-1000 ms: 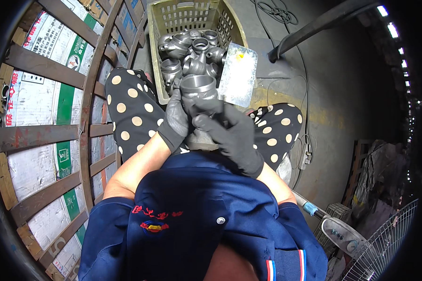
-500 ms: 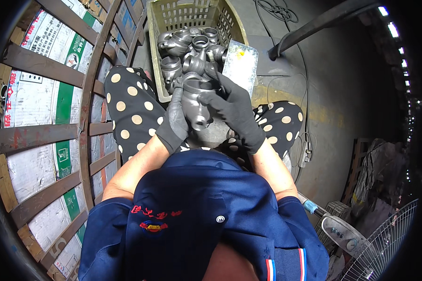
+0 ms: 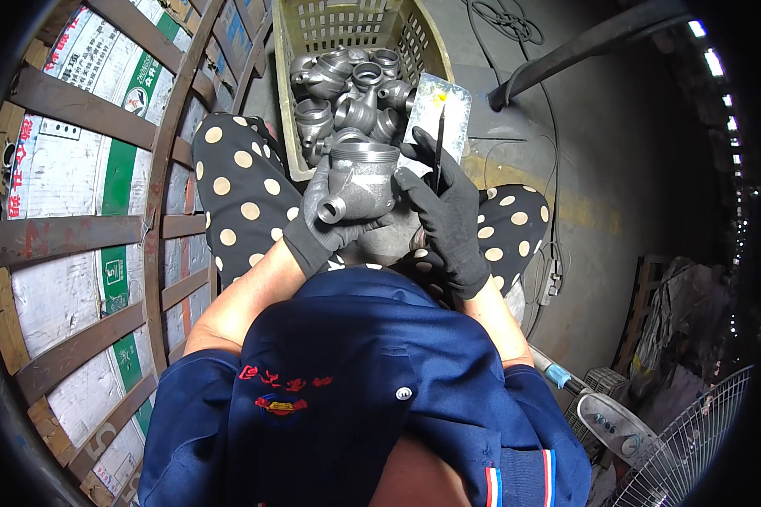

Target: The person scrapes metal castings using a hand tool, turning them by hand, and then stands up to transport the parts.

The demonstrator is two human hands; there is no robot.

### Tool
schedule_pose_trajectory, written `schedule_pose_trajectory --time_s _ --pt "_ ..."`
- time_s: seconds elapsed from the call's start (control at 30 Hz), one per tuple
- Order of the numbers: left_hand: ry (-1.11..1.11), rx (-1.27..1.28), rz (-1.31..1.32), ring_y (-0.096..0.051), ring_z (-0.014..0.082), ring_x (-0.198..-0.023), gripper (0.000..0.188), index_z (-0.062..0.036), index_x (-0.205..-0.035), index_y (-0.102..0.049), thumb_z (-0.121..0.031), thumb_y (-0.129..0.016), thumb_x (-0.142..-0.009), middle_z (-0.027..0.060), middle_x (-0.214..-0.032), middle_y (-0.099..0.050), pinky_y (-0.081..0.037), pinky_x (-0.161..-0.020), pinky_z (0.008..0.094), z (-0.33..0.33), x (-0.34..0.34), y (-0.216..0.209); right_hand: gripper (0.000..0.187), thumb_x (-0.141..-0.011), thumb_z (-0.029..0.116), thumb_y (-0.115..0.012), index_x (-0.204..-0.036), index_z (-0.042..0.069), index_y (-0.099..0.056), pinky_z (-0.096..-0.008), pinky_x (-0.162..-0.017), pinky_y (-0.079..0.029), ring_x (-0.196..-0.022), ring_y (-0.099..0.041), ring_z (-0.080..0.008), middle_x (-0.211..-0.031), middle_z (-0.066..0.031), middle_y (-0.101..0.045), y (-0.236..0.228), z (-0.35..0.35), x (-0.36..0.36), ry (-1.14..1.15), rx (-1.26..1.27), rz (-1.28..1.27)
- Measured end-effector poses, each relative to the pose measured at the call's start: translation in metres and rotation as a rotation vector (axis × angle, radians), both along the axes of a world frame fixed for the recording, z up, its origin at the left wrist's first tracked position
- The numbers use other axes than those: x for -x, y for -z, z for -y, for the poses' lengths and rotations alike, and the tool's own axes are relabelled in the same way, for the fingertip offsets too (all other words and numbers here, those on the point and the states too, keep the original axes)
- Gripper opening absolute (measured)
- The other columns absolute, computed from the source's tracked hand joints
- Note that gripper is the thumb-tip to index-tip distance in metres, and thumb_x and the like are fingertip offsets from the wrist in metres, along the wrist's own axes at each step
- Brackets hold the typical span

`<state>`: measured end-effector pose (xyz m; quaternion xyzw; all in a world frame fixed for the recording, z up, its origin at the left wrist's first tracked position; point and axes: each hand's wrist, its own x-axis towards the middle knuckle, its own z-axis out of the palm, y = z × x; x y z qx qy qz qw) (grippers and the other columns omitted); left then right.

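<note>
A grey metal pipe fitting with a wide threaded mouth and a short side spout is tilted in front of my lap. My left hand, in a dark grey glove, is closed around its left side and underside. My right hand, gloved too, has a slim dark pen-like tool between its fingers, upright and pointing away from me. Its fingertips are beside the fitting's right side; whether they touch it I cannot tell. Several similar fittings lie heaped in the crate beyond.
The olive plastic crate stands ahead of my knees. A whitish slab or tray with a yellow spot is at its right corner. Slatted racking runs along my left. Cables trail on the floor; a fan is at lower right.
The fitting has been turned, its spout now pointing lower left and its threaded mouth away from me. My right hand has drawn back slightly, and the slim tool has come into view.
</note>
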<state>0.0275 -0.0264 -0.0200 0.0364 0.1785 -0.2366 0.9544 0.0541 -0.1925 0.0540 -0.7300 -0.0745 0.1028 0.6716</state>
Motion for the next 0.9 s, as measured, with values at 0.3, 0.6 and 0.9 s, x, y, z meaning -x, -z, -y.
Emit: schedule_pose_trajectory --time_s 0.3,0.6,0.9 --pt "-0.075 -0.172 0.1 -0.06 0.0341 -0.111 0.062 -0.0079 -0.134 -0.046 -0.056 -0.035 -0.098 0.0164 -0.127 -0.057 -0.054 -0.088 0.0556 -0.014 -0.006 0.023 0.037 -0.097 0.013 -0.053 -0.131 0.001 -0.056 -0.0189 -0.056 -0.035 -0.062 -0.039 -0.0024 -0.098 -0.001 -0.066 0.0 0.016 0.011 -0.051 0.077 -0.176" --pt "-0.224 -0.247 -0.035 -0.054 0.034 -0.118 0.055 -0.0058 -0.136 -0.044 -0.042 -0.05 -0.096 0.0172 -0.132 -0.053 -0.044 -0.101 0.0535 -0.015 -0.014 0.037 0.046 -0.084 0.023 -0.073 -0.123 0.001 -0.062 -0.0235 -0.073 -0.047 -0.08 -0.057 -0.0062 -0.091 -0.0041 -0.068 0.013 0.009 0.017 -0.094 0.216 0.142" --pt "-0.344 -0.703 0.209 -0.062 0.0161 -0.093 0.021 -0.0053 -0.115 -0.06 -0.013 -0.052 -0.097 0.0067 -0.105 -0.064 -0.054 -0.08 0.0317 -0.044 -0.012 0.026 0.034 -0.093 0.022 -0.062 -0.122 0.006 -0.064 -0.0178 -0.05 -0.032 -0.055 -0.042 -0.0011 -0.075 0.0017 -0.062 0.029 0.031 0.007 -0.006 0.01 -0.219"
